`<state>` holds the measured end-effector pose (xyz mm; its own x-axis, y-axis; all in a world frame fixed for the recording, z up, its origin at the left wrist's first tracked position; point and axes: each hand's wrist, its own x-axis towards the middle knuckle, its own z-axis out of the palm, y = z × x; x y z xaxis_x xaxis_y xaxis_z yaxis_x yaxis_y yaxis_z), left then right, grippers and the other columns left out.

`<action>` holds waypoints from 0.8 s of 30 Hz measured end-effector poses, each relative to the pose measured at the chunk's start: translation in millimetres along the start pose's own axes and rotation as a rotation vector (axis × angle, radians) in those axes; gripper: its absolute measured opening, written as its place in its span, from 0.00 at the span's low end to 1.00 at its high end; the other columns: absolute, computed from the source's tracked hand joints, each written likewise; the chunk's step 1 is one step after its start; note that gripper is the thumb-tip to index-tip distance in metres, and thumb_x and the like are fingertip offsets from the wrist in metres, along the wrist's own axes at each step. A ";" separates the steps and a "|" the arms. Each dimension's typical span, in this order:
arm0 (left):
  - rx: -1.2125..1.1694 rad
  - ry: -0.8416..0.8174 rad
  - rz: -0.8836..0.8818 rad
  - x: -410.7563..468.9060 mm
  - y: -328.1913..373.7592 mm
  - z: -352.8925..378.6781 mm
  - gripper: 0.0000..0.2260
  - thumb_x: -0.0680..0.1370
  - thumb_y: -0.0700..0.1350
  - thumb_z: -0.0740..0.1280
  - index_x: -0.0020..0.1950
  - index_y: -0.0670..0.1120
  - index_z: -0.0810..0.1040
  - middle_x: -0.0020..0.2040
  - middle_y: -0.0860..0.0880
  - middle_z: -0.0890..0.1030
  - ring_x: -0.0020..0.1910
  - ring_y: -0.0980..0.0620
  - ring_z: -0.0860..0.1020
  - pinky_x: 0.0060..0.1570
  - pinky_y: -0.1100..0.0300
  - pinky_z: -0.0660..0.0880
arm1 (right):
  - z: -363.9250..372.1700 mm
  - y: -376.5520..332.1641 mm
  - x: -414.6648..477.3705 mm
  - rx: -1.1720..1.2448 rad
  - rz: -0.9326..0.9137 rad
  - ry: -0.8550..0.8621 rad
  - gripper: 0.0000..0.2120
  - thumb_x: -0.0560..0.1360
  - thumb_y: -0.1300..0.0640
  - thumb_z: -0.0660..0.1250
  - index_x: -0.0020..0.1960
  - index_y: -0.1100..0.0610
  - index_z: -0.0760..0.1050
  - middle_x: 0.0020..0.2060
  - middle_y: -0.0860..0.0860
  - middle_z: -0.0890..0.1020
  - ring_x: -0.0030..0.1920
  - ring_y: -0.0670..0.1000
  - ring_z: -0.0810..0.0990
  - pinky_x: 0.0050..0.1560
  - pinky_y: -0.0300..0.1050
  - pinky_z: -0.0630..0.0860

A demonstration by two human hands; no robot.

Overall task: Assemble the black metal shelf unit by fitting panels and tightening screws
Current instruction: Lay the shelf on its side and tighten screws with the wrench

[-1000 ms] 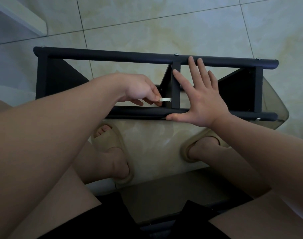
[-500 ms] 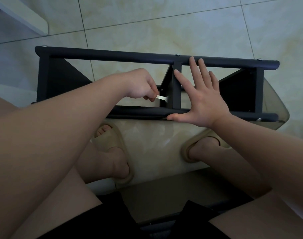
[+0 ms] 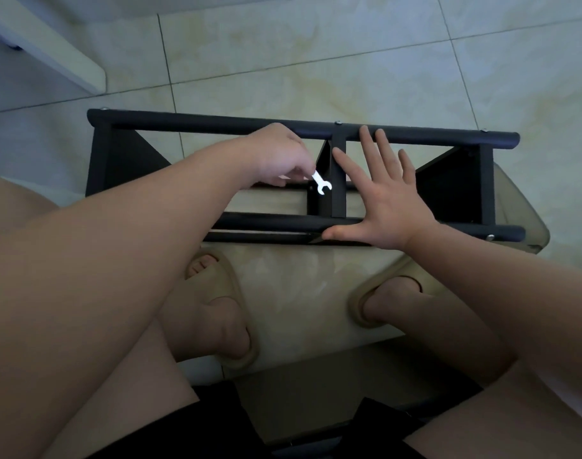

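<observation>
On the tiled floor we see the black metal shelf unit lying before our feet, its two long rails joined by uprights that split it into bays. Our right hand lies flat across the bay right of centre, grip released, fingers spread, thumb on the near rail. Our left hand reaches into the left bay, its grip pinching a small silver wrench beside the middle upright. Since half a second ago the left hand has lifted and the wrench's open head now shows; the right hand has stayed.
</observation>
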<state>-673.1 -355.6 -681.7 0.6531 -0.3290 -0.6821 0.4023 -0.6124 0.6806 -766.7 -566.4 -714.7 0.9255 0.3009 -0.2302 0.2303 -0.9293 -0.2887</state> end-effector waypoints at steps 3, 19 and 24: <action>-0.225 -0.006 0.018 -11.4 12.4 -3.3 0.04 0.75 0.39 0.68 0.41 0.46 0.76 0.42 0.49 0.87 0.45 0.55 0.86 0.49 0.58 0.78 | -5.2 -1.3 0.8 0.002 0.019 -0.077 0.62 0.56 0.12 0.53 0.82 0.40 0.42 0.81 0.52 0.33 0.80 0.55 0.30 0.76 0.66 0.33; 0.552 0.224 0.234 -20.6 83.4 -50.7 0.11 0.78 0.37 0.63 0.37 0.36 0.78 0.32 0.39 0.68 0.33 0.47 0.67 0.31 0.60 0.62 | -112.8 14.8 59.9 -0.056 0.158 -0.303 0.23 0.81 0.44 0.65 0.73 0.52 0.71 0.66 0.52 0.78 0.66 0.56 0.75 0.65 0.49 0.71; 0.605 0.160 0.163 7.4 75.9 -51.9 0.13 0.83 0.44 0.60 0.40 0.42 0.76 0.39 0.41 0.76 0.40 0.42 0.73 0.39 0.56 0.66 | -106.2 28.0 73.9 -0.107 0.184 -0.353 0.20 0.82 0.47 0.63 0.72 0.48 0.70 0.66 0.51 0.75 0.66 0.55 0.73 0.64 0.50 0.71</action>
<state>-604.5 -367.2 -621.3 0.7814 -0.3695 -0.5028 -0.1125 -0.8760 0.4690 -659.9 -592.9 -641.0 0.7986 0.1652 -0.5788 0.1176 -0.9859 -0.1192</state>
